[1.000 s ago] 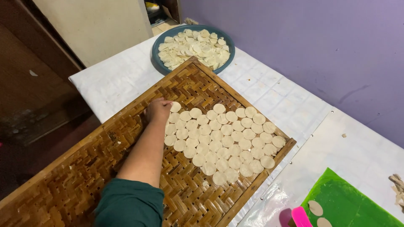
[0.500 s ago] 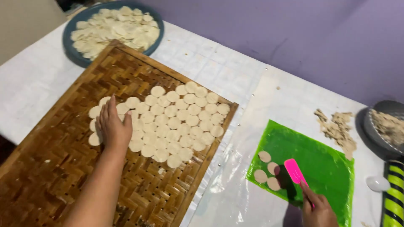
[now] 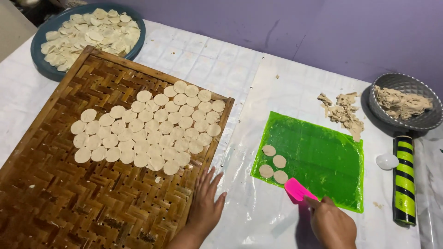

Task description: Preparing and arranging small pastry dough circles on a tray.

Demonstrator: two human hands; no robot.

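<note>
Your left hand [image 3: 205, 207] has left the dough discs [image 3: 147, 129], now flat and released on the tray [image 3: 69, 207]; your right hand [image 3: 330, 223] grasps the pink scraper [image 3: 297, 190] beside four discs on the green mat [image 3: 318, 157].

Home kitchen work surface, set against a purple wall [image 3: 323, 27]. Evidence: woven bamboo tray [image 3: 69, 203] of round dough discs [image 3: 147, 129], blue plate [image 3: 39, 64] heaped with more, grey bowl [image 3: 406, 122] of dough scraps [image 3: 344, 113]. Also green plastic sheet [image 3: 323, 161], striped rolling pin [image 3: 404, 180], white table covering [image 3: 203, 60].
</note>
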